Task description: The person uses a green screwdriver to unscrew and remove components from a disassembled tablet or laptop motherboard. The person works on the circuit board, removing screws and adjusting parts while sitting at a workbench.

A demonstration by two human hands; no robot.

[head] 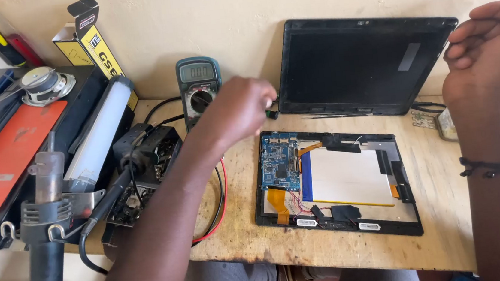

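Left hand point(246, 107) curled, grip unclear, above opened tablet point(335, 181), before multimeter point(199, 87); right hand point(486, 53) loosely curled, empty, beside propped screen point(364, 64).

An opened tablet point(335, 181) lies flat on the wooden worktop point(444, 226), back cover off and its insides facing up. Within the black frame, a blue circuit board point(280, 163) fills the left side, a large white battery point(345, 177) with a blue left edge sits just right of that board, and orange ribbon cables point(278, 201) and thin red wires run below the board. Behind the tablet, a detached black screen panel point(364, 64) leans upright against the wall. A small dark part point(271, 114), too small to identify, lies just beyond the tablet's upper left corner, at the left hand's point(241, 108) fingertips.
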